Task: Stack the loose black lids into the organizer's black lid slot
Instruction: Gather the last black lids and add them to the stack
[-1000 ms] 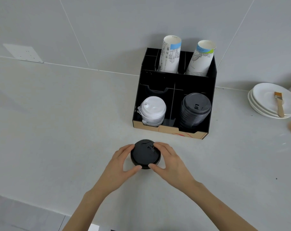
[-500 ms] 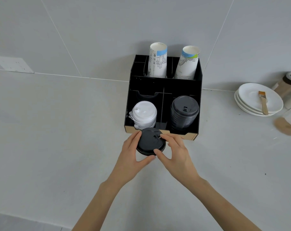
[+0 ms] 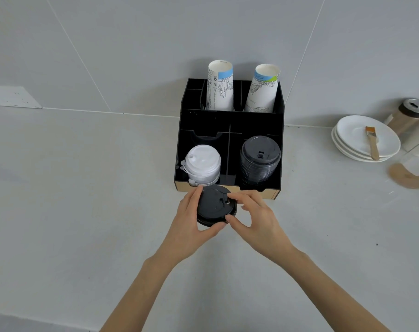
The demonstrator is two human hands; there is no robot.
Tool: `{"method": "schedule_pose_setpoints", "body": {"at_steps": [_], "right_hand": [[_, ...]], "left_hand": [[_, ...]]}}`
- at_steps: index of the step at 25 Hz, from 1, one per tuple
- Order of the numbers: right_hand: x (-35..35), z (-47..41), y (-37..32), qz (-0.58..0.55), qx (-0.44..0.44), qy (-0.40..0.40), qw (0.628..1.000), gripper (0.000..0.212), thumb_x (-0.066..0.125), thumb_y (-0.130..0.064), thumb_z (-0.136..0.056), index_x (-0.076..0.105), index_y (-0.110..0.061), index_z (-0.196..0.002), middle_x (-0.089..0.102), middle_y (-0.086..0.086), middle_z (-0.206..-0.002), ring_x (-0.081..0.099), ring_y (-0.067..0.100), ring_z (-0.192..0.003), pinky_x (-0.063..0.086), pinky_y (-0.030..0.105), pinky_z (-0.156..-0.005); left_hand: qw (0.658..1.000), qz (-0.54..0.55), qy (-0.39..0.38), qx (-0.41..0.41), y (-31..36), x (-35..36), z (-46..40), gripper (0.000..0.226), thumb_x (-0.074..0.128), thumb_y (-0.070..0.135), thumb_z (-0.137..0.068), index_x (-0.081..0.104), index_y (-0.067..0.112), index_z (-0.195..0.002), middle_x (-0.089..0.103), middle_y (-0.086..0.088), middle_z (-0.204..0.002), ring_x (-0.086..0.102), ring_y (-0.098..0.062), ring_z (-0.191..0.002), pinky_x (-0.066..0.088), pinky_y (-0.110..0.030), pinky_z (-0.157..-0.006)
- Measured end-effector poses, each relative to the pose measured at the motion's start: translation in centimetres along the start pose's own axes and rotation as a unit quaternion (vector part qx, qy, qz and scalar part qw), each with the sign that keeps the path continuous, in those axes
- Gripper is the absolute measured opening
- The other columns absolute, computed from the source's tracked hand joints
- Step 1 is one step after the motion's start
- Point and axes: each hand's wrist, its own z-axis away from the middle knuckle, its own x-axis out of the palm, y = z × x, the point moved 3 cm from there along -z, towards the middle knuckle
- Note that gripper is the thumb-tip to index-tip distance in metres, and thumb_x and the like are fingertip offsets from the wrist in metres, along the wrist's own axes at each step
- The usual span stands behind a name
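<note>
Both hands are closing around 1 small stack of loose black lids (image 3: 214, 206), holding it just in front of the organizer (image 3: 230, 121). The left hand (image 3: 191, 221) is cupping the stack's left and near edge, thumb curling under the near rim. The right hand (image 3: 256, 216) is pinching its right side, forefinger lying over the top by the sip tab and thumb pressing at the near-right rim. The stack is sitting against the organizer's tan front lip, in front of the left slot, where white lids (image 3: 203, 164) are piling. To the right of those, the black lid stack (image 3: 260, 159) is filling the right slot. At the far end, 2 paper cups (image 3: 221, 87) are standing in the rear compartments. Well off to the right, white plates (image 3: 364, 137) are carrying a brush (image 3: 372, 144) on the counter (image 3: 83, 212).
</note>
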Motion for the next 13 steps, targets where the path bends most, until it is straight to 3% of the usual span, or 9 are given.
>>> {"method": "schedule_pose_setpoints", "body": {"at_steps": [5, 10, 13], "right_hand": [[-1.2, -0.7, 0.6, -0.014, -0.006, -0.088, 0.996, 0.056, 0.064, -0.024, -0.081, 0.037, -0.028, -0.13, 0.036, -0.017, -0.136, 0.036, -0.003, -0.123, 0.029, 0.015, -0.103], [-1.9, -0.7, 1.0, -0.022, 0.0, -0.103, 0.994, 0.056, 0.062, -0.022, -0.082, 0.036, -0.029, -0.13, 0.043, -0.016, -0.132, 0.041, -0.001, -0.118, 0.028, -0.001, -0.095], [-2.2, -0.6, 1.3, -0.03, 0.007, -0.073, 0.997, 0.052, 0.061, -0.02, -0.082, 0.039, -0.025, -0.129, 0.045, -0.014, -0.128, 0.045, -0.008, -0.11, 0.031, -0.002, -0.091]], "left_hand": [[0.999, -0.001, -0.046, 0.026, 0.8, -0.5, -0.3, 0.076, 0.069, 0.034, -0.073, 0.015, 0.044, -0.126, 0.029, 0.024, -0.124, 0.029, 0.001, -0.12, 0.02, 0.011, -0.087], [0.997, -0.003, -0.07, 0.023, 1.0, -0.7, -0.7, 0.081, 0.069, 0.034, -0.073, 0.018, 0.028, -0.136, 0.029, 0.018, -0.129, 0.029, -0.001, -0.123, 0.023, 0.005, -0.09], [0.998, -0.003, -0.053, 0.029, 1.0, -1.0, -1.1, 0.078, 0.069, 0.033, -0.073, 0.023, 0.026, -0.135, 0.03, 0.017, -0.13, 0.03, -0.003, -0.125, 0.025, -0.011, -0.101]]}}
